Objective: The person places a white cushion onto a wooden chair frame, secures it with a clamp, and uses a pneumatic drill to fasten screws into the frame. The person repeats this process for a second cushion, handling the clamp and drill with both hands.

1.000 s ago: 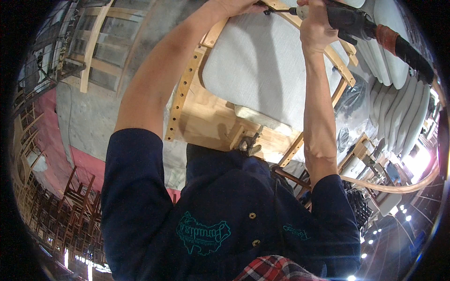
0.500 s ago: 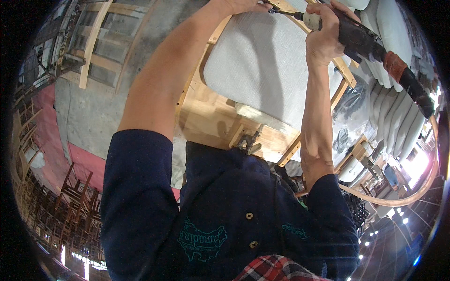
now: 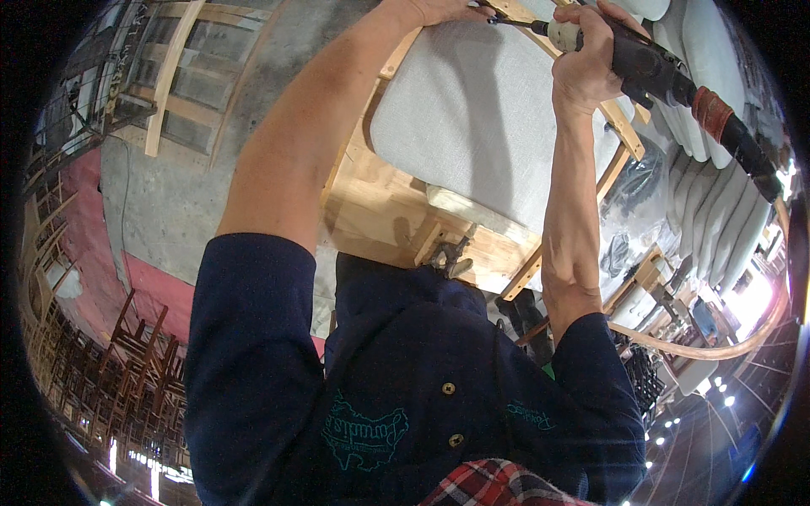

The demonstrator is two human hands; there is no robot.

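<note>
At upper right, the power tool [image 3: 648, 63] was black with a rust-red band [image 3: 712, 114]; the padded panel [image 3: 464, 105] at upper centre was pale grey. Below, the shirt [image 3: 396, 346] was navy with teal embroidery [image 3: 380, 436], the bottom-edge cloth [image 3: 498, 487] red-black-white plaid.

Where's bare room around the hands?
Free: grey fabric pad, between left forearm and right forearm; pale wooden board, between pad and navy shirt, left of dark metal fitting. Crowded: top edge, where left hand, right hand and black tubular power tool cluster.

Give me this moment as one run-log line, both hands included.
right hand: grips black power tool | left hand: near its slim bit, grip unclear | centre: grey padded panel | beside panel: wooden strip
</note>
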